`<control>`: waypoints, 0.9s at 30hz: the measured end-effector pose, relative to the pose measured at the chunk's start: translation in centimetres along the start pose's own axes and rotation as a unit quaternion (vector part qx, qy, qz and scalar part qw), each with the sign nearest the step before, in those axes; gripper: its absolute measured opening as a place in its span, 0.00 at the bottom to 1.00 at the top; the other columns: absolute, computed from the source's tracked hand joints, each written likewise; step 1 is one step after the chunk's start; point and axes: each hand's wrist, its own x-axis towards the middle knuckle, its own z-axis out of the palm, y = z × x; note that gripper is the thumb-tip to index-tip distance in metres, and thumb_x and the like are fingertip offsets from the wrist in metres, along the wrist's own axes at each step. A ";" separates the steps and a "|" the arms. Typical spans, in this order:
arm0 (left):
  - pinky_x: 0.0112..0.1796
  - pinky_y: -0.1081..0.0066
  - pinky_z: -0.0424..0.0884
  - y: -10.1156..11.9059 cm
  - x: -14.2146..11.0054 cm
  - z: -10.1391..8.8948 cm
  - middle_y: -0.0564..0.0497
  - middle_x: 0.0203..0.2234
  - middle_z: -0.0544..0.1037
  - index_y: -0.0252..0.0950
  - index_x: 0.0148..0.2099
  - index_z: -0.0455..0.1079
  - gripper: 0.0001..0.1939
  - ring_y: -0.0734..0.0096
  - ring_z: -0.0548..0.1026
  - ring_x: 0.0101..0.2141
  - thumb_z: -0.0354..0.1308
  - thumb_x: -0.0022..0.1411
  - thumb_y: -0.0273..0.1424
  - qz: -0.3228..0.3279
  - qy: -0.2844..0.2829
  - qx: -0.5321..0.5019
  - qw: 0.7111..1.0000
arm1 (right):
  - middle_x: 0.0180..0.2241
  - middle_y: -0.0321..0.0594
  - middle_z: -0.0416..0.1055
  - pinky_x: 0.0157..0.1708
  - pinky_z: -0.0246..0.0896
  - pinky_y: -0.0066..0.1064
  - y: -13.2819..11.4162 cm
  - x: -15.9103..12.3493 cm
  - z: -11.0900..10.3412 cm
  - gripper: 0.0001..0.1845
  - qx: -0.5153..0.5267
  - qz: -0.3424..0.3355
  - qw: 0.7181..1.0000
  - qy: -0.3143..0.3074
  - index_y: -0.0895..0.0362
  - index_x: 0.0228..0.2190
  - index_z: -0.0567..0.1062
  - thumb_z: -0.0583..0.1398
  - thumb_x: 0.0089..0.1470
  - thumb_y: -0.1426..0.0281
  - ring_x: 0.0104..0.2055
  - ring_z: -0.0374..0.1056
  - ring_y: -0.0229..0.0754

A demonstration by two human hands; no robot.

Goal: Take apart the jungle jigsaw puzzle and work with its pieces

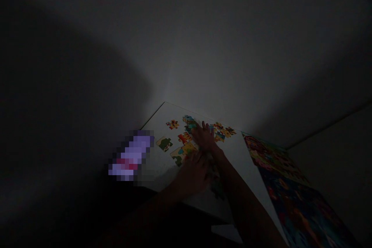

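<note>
Many multicoloured, flat jigsaw pieces [188,148] lie on the white, smooth tabletop [247,170], in its middle and toward its far edge. In my judgement, the joining is only partly done: some pieces around the hands seem to be connected, but no complete picture is formed, and several pieces remain separate.

I count two bare hands. The right hand [205,136] is over the pieces with fingers partly spread; the left hand [194,170] is nearer, with fingers bent. Whether either one pinches a piece, I cannot tell.

At the left side I count two loose pieces: one yellow, red and blue piece [172,124] and one cream piece with dark green shape [164,144]. The whole number is not countable, because the hands and darkness hide some. At the right there are two colourful printed pictures [270,151].
</note>
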 end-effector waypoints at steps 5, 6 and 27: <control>0.60 0.52 0.58 0.0 0.1 -0.2 0.43 0.59 0.70 0.37 0.59 0.67 0.23 0.54 0.65 0.60 0.44 0.71 0.42 -0.020 -0.006 -0.018 1.000 | 0.71 0.44 0.42 0.67 0.27 0.55 -2.3 3.3 -0.6 0.38 -0.006 -0.098 0.994 -0.046 0.47 0.68 0.51 0.44 0.63 0.45 0.72 0.34 0.54; 0.60 0.52 0.59 0.0 0.1 -0.4 0.43 0.59 0.70 0.37 0.59 0.67 0.22 0.55 0.65 0.59 0.43 0.71 0.41 -0.029 -0.010 -0.025 0.999 | 0.71 0.44 0.42 0.67 0.28 0.57 -2.0 3.9 -0.6 0.37 -0.011 -0.090 0.994 -0.052 0.47 0.68 0.50 0.43 0.63 0.45 0.72 0.35 0.55; 0.64 0.50 0.50 -0.2 0.8 -0.6 0.43 0.61 0.69 0.36 0.59 0.68 0.21 0.55 0.63 0.61 0.47 0.69 0.37 -0.173 0.028 0.031 0.984 | 0.72 0.40 0.39 0.65 0.38 0.59 11.9 -12.0 1.3 0.33 -0.004 0.157 0.988 -0.013 0.47 0.68 0.50 0.41 0.66 0.51 0.72 0.34 0.52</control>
